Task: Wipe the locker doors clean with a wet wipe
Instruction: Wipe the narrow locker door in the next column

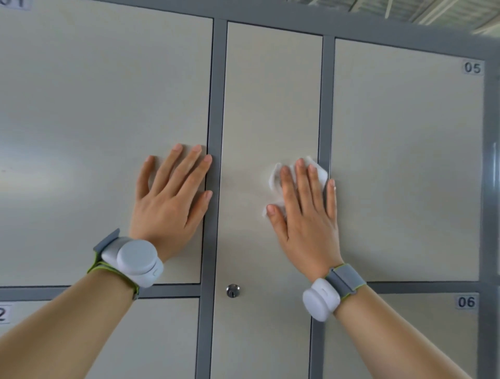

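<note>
Creases and folds bunch the white wet wipe, pinned against the narrow beige middle locker door near its right edge by the right hand, whose straight fingers lie over it. The left hand, fingers spread and holding nothing, rests flat on the neighbouring door, fingertips at the grey frame. A round keyhole lock sits lower on the middle door.

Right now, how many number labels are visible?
4: label 05 upper right, label 06 lower right, top-left label and left-edge label, both cropped. More may lie out of frame.
</note>
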`<state>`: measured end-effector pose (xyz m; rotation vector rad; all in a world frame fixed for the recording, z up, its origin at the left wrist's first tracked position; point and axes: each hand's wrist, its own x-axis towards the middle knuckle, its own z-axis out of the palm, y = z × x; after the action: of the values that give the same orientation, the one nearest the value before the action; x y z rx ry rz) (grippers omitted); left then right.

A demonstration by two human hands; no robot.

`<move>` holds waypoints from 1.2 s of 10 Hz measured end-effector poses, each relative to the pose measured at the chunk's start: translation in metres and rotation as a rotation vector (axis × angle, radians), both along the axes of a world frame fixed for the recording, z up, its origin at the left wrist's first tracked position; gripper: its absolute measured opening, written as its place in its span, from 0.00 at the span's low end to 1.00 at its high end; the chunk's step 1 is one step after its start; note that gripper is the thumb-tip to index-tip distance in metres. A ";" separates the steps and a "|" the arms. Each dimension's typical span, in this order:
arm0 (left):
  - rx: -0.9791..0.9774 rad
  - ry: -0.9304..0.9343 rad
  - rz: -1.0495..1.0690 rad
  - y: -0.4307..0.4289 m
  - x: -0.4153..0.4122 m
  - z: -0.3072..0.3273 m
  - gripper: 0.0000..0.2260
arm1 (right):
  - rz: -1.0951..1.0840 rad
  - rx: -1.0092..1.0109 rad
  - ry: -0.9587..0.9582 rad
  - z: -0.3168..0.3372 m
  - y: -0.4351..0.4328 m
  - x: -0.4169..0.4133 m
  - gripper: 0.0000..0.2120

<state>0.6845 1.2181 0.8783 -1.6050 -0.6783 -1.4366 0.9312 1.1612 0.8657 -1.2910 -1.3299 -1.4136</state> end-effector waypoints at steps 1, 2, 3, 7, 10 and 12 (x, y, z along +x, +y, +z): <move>0.018 0.005 0.016 0.001 0.000 0.000 0.23 | 0.002 -0.030 -0.087 -0.011 0.001 -0.003 0.29; 0.024 0.005 0.021 0.003 0.000 0.000 0.23 | -0.028 -0.025 -0.123 -0.007 0.000 0.003 0.29; 0.032 0.004 0.028 0.004 0.000 -0.001 0.23 | -0.034 -0.015 -0.059 0.005 -0.001 0.011 0.29; 0.043 0.005 0.040 0.004 0.000 -0.001 0.22 | 0.013 -0.039 -0.081 -0.005 0.000 -0.008 0.29; 0.034 0.003 0.043 0.004 0.000 -0.001 0.23 | -0.025 -0.061 -0.195 -0.005 -0.002 0.002 0.28; 0.038 0.001 0.042 0.004 0.002 -0.001 0.22 | 0.013 -0.023 -0.019 0.013 0.003 -0.006 0.29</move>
<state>0.6861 1.2223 0.8769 -1.5537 -0.6767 -1.4105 0.9252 1.1642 0.8786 -1.2847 -1.3691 -1.4084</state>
